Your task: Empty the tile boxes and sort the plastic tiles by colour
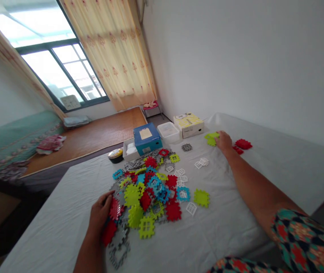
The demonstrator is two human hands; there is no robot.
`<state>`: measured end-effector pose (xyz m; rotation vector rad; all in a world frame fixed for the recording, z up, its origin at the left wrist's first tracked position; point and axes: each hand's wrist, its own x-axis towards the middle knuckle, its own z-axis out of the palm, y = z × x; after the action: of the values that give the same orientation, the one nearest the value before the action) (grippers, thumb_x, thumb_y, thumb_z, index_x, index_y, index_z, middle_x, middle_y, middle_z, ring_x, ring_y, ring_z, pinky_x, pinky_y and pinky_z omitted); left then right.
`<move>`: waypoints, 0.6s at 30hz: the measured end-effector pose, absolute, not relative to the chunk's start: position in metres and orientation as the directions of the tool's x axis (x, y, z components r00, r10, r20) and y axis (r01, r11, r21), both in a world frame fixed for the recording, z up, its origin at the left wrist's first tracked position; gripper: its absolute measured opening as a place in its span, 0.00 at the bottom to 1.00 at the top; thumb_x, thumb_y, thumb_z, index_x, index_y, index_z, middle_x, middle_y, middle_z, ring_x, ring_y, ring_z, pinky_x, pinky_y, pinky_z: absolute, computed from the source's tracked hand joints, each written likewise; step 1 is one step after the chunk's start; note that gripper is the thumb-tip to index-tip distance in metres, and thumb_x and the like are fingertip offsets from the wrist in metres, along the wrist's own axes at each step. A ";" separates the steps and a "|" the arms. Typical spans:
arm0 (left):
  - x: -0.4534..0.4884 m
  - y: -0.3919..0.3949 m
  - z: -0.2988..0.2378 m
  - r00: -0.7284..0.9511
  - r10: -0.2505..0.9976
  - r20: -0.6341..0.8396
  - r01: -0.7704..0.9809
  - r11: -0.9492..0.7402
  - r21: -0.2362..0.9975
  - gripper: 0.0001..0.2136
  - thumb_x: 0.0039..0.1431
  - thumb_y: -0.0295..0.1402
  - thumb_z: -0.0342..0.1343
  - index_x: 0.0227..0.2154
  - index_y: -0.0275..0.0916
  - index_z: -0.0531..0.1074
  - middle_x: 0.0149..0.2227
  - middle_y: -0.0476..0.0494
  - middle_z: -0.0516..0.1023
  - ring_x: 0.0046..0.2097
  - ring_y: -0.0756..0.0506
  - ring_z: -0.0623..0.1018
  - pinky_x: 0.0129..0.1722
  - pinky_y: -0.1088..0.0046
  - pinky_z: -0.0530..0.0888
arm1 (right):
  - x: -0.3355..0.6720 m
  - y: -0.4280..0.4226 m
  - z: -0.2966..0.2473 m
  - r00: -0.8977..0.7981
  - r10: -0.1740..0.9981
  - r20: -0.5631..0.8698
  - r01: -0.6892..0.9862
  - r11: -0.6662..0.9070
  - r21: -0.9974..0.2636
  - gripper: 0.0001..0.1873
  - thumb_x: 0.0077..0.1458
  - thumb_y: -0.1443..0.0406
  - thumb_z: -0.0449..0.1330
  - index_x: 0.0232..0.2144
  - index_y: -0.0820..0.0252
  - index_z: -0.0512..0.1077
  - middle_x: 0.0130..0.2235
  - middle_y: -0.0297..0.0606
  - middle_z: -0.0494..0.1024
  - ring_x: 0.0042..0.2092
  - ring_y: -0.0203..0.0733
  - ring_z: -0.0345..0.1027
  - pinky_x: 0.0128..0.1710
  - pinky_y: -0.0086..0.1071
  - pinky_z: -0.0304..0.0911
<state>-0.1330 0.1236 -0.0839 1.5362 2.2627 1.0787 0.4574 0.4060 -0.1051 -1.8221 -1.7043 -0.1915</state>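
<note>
At the far side of the table, my right hand (pixel 224 141) is closed on a lime-green interlocking tile (pixel 213 136), its fingertips on the tile's edge. A small group of red tiles (pixel 243 144) lies just right of that hand. My left hand (pixel 101 208) rests at the left edge of a mixed pile of notched plastic tiles, fingers bent and slightly apart, beside a red tile (pixel 115 209). The pile holds lime-green tiles (pixel 132 195), blue frames (pixel 162 191), red tiles and grey pieces (pixel 119 254). A lone green tile (pixel 202 198) lies right of the pile.
White window pieces (pixel 191 208) lie scattered right of the pile, with a grey tile (pixel 187 147) farther back. Along the far edge stand a blue box (pixel 147 138), a white tub (pixel 168 131), a yellow-and-white box (pixel 189 125) and a round black container (pixel 115 156). A wall borders the right.
</note>
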 end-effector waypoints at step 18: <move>-0.131 0.123 -0.087 -0.447 0.872 0.199 0.704 0.206 0.680 0.25 0.50 0.49 0.50 0.42 0.37 0.78 0.44 0.39 0.81 0.49 0.38 0.78 0.52 0.62 0.72 | 0.309 0.346 -0.100 -0.563 0.725 0.398 0.649 0.685 -0.330 0.21 0.58 0.66 0.56 0.54 0.59 0.71 0.55 0.45 0.74 0.55 0.49 0.64 0.56 0.42 0.59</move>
<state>-0.1308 0.1231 -0.0865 1.5035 2.2504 1.0726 0.3087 0.3457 -0.1000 -1.0569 -2.3884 0.1981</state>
